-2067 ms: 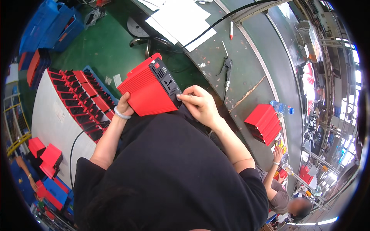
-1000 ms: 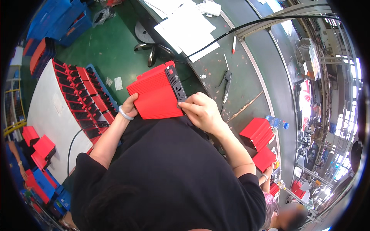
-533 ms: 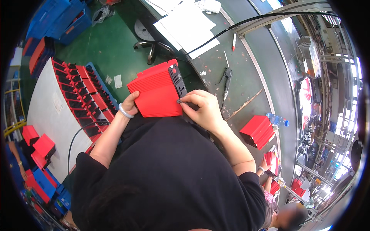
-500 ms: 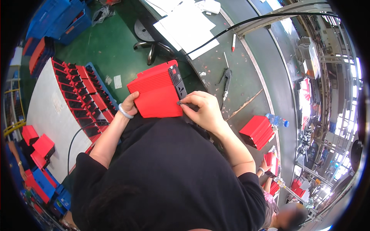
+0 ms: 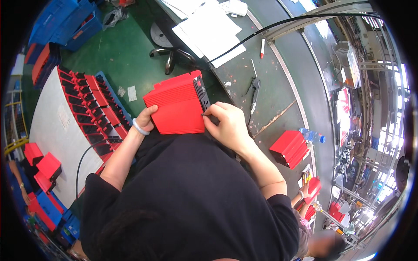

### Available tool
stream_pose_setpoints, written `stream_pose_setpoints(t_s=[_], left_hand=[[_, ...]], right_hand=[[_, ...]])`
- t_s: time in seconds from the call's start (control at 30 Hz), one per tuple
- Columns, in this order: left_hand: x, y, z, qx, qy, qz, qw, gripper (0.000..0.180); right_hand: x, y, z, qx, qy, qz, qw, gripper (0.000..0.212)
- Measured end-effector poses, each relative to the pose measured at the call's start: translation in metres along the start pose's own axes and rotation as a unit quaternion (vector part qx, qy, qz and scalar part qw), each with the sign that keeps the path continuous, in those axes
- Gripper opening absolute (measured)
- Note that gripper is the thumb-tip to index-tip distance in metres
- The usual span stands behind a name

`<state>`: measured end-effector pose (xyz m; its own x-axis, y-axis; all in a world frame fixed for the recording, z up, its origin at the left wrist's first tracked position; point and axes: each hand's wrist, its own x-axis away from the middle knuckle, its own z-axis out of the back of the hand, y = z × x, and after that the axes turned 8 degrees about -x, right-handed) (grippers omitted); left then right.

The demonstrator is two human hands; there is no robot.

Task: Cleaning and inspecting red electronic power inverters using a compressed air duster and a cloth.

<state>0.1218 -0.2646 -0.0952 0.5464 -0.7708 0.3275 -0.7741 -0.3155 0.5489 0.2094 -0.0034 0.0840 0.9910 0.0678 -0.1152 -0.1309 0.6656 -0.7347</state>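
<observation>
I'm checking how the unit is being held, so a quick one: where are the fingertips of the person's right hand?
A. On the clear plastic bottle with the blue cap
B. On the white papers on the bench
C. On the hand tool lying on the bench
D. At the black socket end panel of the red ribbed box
D: the right hand pinches at the black socket end panel of the red ribbed box, while the left hand steadies its other side.

One ribbed red metal box with a black socket panel (image 5: 176, 104) sits between two hands, two more red boxes (image 5: 291, 148) lie right, one clear plastic bottle (image 5: 312, 135) beyond.
</observation>
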Motion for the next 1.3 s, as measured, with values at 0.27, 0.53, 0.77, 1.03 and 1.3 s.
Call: stream_pose_setpoints(t_s=[0.27, 0.53, 0.77, 1.03, 1.3], left_hand=[[-0.001, 0.005, -0.011, -0.001, 0.008, 0.007, 1.0, 0.063], [-0.002, 0.003, -0.004, -0.02, 0.011, 0.014, 1.0, 0.064], [0.0, 0.001, 0.004, 0.005, -0.003, 0.022, 1.0, 0.063], [-0.003, 0.002, 0.002, -0.01, 0.002, 0.013, 1.0, 0.062], [-0.003, 0.003, 0.001, -0.002, -0.006, 0.009, 1.0, 0.062]], right_hand=[[-0.009, 0.0, 0.016, -0.071, 0.012, -0.063, 0.995, 0.012], [0.001, 0.007, 0.009, -0.02, -0.054, -0.033, 0.998, 0.009], [0.001, 0.02, 0.014, -0.17, -0.036, -0.167, 0.971, 0.01], [-0.003, 0.03, -0.002, -0.295, -0.059, -0.214, 0.929, 0.013], [-0.005, 0.029, 0.001, -0.298, -0.069, -0.234, 0.923, 0.013]])
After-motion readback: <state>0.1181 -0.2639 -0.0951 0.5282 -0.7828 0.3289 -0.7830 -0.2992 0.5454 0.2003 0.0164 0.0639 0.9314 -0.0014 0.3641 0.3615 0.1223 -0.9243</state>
